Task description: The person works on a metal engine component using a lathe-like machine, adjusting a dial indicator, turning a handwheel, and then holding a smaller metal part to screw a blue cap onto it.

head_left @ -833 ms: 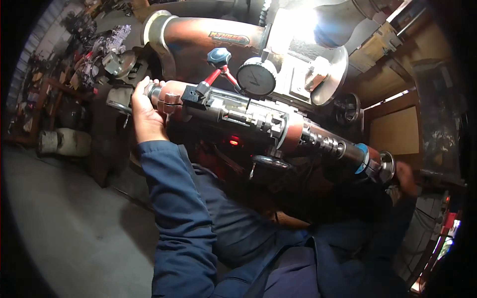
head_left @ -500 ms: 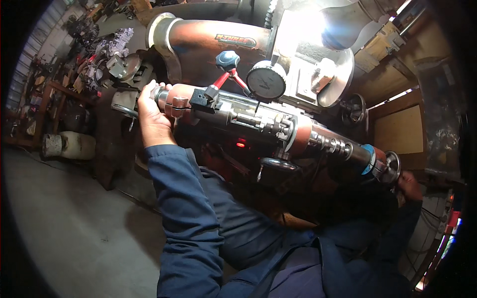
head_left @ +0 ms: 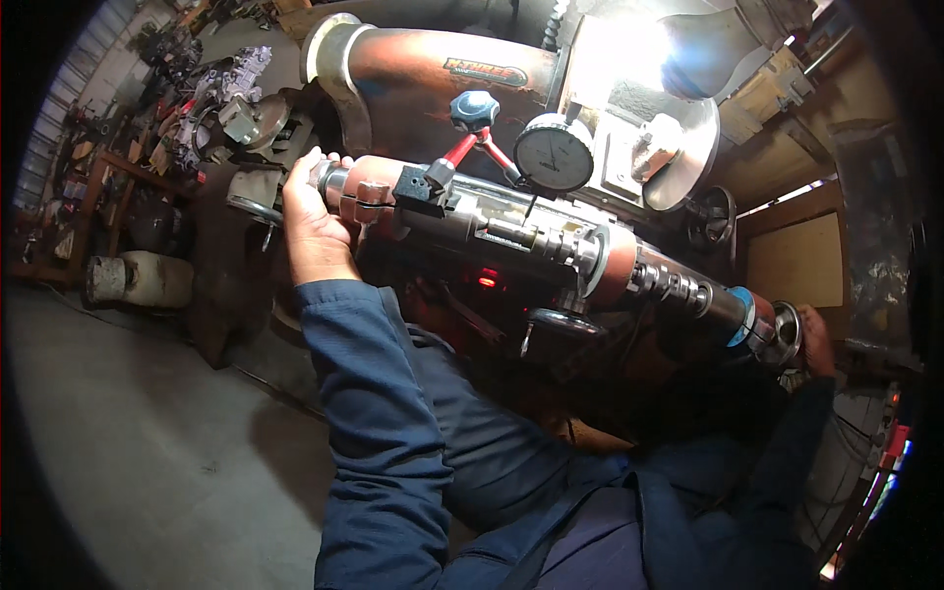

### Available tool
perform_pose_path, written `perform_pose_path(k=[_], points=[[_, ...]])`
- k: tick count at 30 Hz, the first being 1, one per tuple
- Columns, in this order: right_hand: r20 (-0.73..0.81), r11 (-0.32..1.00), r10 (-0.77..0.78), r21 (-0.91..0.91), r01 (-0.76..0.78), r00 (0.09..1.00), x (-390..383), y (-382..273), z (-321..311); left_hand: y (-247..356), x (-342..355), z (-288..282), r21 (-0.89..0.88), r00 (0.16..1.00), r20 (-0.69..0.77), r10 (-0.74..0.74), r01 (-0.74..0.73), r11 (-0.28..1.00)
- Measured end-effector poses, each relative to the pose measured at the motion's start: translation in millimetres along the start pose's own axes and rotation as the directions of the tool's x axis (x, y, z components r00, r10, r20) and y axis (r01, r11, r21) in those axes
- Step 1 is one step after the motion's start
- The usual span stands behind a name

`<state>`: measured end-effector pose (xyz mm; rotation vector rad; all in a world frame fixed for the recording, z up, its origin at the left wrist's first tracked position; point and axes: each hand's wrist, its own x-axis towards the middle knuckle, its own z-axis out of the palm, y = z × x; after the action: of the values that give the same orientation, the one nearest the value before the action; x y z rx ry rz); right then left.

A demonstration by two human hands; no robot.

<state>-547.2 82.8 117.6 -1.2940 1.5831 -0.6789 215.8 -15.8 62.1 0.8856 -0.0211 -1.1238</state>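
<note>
At the left end of a reddish-brown grinding machine, my left hand (head_left: 317,221) is closed round a bright metal collar (head_left: 332,185), its fingertips partly hidden behind. My right hand (head_left: 814,339) grips the rim of a metal handwheel (head_left: 785,334) at the far right end, its fingers curled and partly hidden. Between the two ends lies a shiny metal shaft with lobes, like a camshaft (head_left: 674,285). A round dial gauge (head_left: 554,153) stands over the shaft on a red jointed arm (head_left: 460,149) with a blue knob (head_left: 474,110). A black block (head_left: 425,192) carries that arm.
A grinding wheel (head_left: 696,162) is behind the shaft under a glaring lamp. Another handwheel (head_left: 565,323) juts toward me below the bed. Metal parts (head_left: 236,84) crowd the back left, and a pale gas cylinder (head_left: 147,281) lies on the left. A wooden panel (head_left: 798,258) stands at right.
My right hand has moved up along the handwheel's rim. The lobed shaft looks turned. My left hand keeps its hold on the collar, while the whole view has shifted slightly.
</note>
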Motion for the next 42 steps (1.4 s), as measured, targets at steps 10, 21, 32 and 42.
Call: perform_pose_path(k=[10, 21, 32, 42], points=[[0.061, 0.952, 0.137, -0.284, -0.114, 0.989, -35, -21, 7, 1, 2, -4, -0.023, 1.000, 0.006, 0.000, 0.000, 1.000], [-0.234, 0.977, -0.112, -0.201, 0.064, 0.966, -10, 44, 19, 4, 4, -6, -0.017, 1.000, 0.003, 0.020, -0.020, 1.000], [0.001, 0.990, 0.013, 0.140, -0.013, 1.000, 16, 0, 14, 0, 3, -2, -0.013, 1.000, -0.009, 0.006, -0.006, 1.000], [-0.187, 0.983, -0.033, -0.185, -0.002, 0.982, -11, 47, 23, -2, -1, 2, 0.079, 0.999, 0.006, 0.032, -0.033, 0.996]])
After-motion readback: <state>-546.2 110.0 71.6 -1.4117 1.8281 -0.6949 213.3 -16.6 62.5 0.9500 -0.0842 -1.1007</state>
